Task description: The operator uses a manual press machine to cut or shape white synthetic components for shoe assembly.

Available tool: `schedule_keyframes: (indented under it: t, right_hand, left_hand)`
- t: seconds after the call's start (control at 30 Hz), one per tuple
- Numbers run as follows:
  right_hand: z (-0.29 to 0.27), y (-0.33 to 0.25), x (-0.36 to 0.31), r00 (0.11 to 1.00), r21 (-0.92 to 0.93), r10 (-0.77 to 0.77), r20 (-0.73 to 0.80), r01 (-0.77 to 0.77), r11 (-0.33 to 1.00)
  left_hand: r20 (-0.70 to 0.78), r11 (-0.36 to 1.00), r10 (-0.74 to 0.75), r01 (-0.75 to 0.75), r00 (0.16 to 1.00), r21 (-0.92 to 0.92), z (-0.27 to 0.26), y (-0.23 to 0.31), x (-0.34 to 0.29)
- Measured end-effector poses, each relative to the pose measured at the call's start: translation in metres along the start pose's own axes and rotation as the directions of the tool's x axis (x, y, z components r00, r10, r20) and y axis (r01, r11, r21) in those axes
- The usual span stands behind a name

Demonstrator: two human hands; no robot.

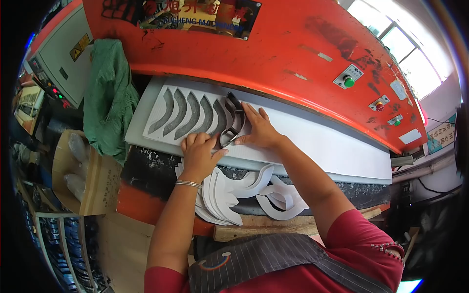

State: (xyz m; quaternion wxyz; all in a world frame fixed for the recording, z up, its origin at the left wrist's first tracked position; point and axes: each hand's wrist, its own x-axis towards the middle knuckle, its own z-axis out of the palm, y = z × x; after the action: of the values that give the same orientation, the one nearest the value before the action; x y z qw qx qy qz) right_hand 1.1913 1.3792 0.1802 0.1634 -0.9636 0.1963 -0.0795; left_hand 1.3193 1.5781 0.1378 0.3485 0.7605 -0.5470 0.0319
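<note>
Head camera shows us a scuffed black tabletop (141,168) with a red front edge, a wooden bar (232,232) at six o'clock, and a white sheet (325,141) lying on a pale pad (142,117); a red machine (293,53) spans twelve o'clock, a bright window (415,53) stands at two, a grey cabinet (53,53) and green cloth (108,97) at ten, a carton (102,188) at nine, and a rack (62,244) at eight.

For writing, we find red characters above blue lettering on the machine's dark plate (198,18) near twelve, a yellow warning label (79,47) on the cabinet, small print on the carton, and a poster (441,136) with characters at three.

Near the centre, toward twelve, our curved metal cutter (233,119) stands on the sheet, just right of a row of curved cutouts (181,115); our right hand (260,128) lies unclenched against its three-o'clock side, thumb and fingers spread; our left hand (199,151), fingers loosely bent, rests beside it at eight, and we cannot tell whether they touch; white pieces (220,195) are heaped at six.
</note>
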Motion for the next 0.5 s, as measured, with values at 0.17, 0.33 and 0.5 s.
schedule_keyframes:
  t: [0.17,0.33,0.5]
  right_hand:
    - [0.0067,-0.0002,-0.0016,1.0,0.043,-0.021,-0.023,0.022,0.999]
    - [0.0075,0.0035,-0.0054,0.995,0.05,-0.075,-0.063,0.079,0.996]
    - [0.0088,0.0091,-0.002,0.983,0.056,-0.133,-0.123,0.141,0.988]
  left_hand:
    - [-0.009,0.999,0.048,-0.048,0.999,-0.007,-0.0011,-0.0005,0.0002]
    - [0.019,0.998,0.061,-0.061,0.998,-0.018,-0.0052,-0.0011,0.0006]
    - [0.072,0.998,0.058,-0.058,0.996,-0.002,-0.0029,-0.0037,0.003]
